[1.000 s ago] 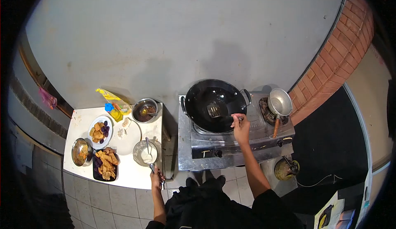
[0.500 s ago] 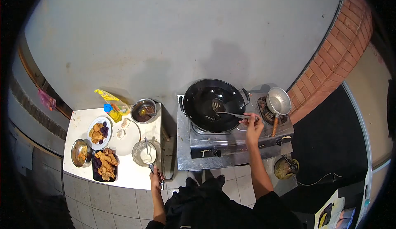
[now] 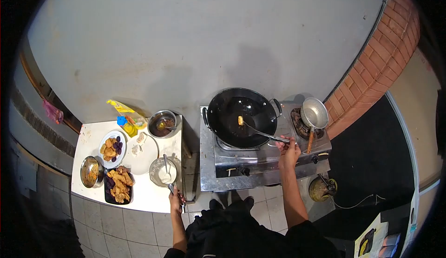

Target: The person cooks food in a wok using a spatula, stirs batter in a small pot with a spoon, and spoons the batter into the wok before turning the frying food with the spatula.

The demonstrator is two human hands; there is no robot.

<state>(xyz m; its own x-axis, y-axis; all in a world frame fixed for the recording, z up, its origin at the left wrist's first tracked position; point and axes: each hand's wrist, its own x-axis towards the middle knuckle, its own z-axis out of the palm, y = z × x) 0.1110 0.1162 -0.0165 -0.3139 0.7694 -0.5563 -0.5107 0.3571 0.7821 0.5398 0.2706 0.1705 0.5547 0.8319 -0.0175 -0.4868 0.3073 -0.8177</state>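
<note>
From above, the right hand (image 3: 289,147) is closed around the handle of a metal spatula (image 3: 260,132) whose blade sits in the black wok (image 3: 239,117) on the steel stove (image 3: 260,158), a small yellowish piece at its tip. The left hand (image 3: 176,201) grips a utensil handle (image 3: 171,189) at the front edge of the white table (image 3: 148,195), just beside the glass bowl (image 3: 163,172) of white batter.

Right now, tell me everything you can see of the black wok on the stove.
The wok is round, deep and black, apparently dark metal, with a loop handle at each side. It sits upright on the left burner of the steel stove, near the grey wall. Its glossy inside looks nearly bare apart from a small pale piece resting on the head of a slotted spatula, whose shaft leans across the right rim. The right hand grips that spatula's handle outside the wok; no hand touches the wok itself.
</note>
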